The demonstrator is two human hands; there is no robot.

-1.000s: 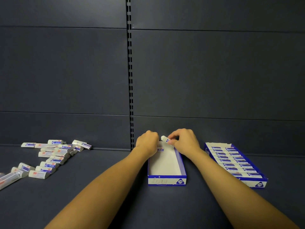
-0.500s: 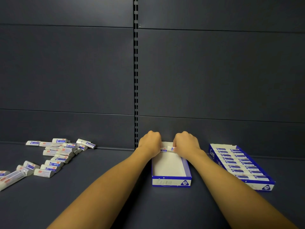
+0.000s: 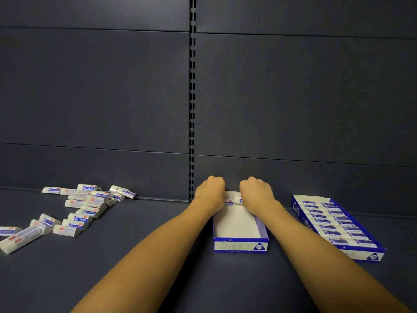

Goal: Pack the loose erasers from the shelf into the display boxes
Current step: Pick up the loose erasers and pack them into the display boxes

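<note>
Both hands, left hand (image 3: 209, 192) and right hand (image 3: 256, 193), curl their fingers onto two sleeved erasers (image 3: 234, 201) at the 12 o'clock end of the open display box (image 3: 240, 245), light, rubbery pieces probably best pinched by their long sides.

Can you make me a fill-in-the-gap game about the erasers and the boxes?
1. Both hands are at the ____ end of the middle box.
2. The box on the right is ____ of erasers.
3. The loose erasers lie to the ____ of the left hand.
4. The right hand touches an ____.

Missing words: far; full; left; eraser
</note>
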